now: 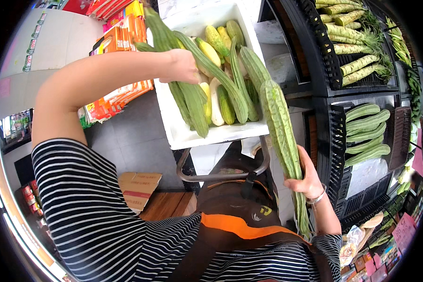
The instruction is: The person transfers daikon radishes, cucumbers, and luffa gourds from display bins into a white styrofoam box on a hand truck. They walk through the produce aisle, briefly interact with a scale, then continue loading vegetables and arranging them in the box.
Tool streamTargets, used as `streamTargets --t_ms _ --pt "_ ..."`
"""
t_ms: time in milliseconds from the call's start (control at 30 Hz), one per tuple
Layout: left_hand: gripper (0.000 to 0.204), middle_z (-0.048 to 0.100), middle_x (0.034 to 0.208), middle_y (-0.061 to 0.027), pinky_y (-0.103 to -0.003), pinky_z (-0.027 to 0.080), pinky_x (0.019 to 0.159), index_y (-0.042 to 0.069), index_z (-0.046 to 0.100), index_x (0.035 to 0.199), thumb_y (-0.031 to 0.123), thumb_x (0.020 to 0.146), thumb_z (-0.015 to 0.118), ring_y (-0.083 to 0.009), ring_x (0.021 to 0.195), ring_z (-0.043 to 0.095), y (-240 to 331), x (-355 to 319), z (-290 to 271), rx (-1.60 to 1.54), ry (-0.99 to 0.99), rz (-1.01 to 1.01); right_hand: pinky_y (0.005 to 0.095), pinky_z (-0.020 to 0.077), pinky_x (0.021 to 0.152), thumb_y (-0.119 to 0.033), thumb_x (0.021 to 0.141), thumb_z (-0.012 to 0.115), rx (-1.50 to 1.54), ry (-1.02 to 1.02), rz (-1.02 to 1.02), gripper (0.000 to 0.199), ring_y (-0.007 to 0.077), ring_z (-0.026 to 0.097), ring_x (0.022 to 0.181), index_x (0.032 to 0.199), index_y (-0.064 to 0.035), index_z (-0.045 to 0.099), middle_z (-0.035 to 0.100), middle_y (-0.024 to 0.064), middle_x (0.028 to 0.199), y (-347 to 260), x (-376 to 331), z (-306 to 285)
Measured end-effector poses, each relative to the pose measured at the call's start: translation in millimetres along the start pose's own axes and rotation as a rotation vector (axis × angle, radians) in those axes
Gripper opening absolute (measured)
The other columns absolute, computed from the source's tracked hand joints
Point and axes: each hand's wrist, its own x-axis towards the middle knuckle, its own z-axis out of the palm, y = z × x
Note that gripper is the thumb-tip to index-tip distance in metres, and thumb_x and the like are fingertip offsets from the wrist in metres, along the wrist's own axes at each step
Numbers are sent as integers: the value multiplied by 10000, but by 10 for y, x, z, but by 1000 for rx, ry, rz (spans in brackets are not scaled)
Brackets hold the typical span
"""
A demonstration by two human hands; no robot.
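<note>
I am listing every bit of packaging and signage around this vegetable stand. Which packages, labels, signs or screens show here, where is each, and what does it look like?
Orange and yellow boxed packages: stacked upper left, behind the raised left hand.
Flat brown cardboard box: on the floor, lower left.
Pink price cards: lower right, by the black racks.
Row of small labels: white surface, far upper left.
Clear plastic bag: lower right.
No screen visible.

- Bright, even indoor light; soft shadows.
- White crate (pixel 188 136) near blown out.
- Heavy fisheye bend, black vignette at corners.
- Edges blurry, centre sharp.
</note>
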Motion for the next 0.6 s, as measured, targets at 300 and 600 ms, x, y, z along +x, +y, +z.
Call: streamTargets --t_ms 300,600 --pt "786 598 986 -71 -384 492 758 205 394 1296 265 611 775 -273 939 591 -564 739 14 57 89 308 240 384 884 -151 527 803 -20 64 97 983 130 469 1026 1355 20 301 472 53 1184 70 48 -20" --pt "821 588 1017 -112 -413 481 792 157 383 1314 246 600 778 -314 952 584 -975 989 327 -108 145 359 239 364 913 -121 521 774 25 113 74 958 129 449 1064 1346 19 308 467 44 1197 55 143 63"
